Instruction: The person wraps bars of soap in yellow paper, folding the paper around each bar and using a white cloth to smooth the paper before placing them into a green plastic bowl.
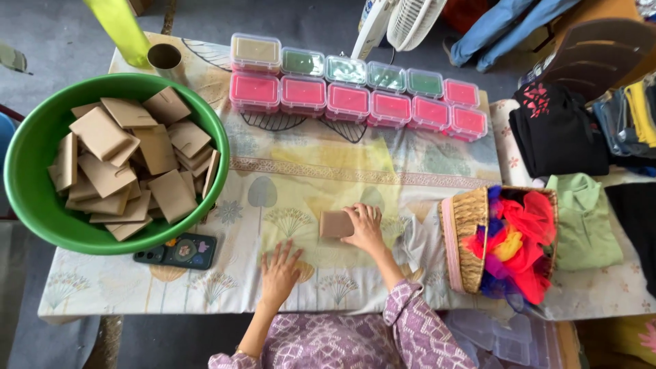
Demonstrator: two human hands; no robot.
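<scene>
Item: tan soap bar [335, 224], on patterned tablecloth [328, 171], mid-table.
Right hand [365, 228] rests fingers on the bar's edge, apparently pinning, not lifting; left hand [279, 268] flat, holding nothing. Green basin [27, 205] of like bars at left; lidded boxes [355, 85] behind; wicker basket [468, 236] right.

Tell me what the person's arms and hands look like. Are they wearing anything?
Both hands, the left hand and the right hand, are bare, with no gloves. The arms wear loose sleeves in light purple with a zigzag pattern in white and darker purple, pushed up so the forearms show. Rings or bracelets are too small to tell.
</scene>
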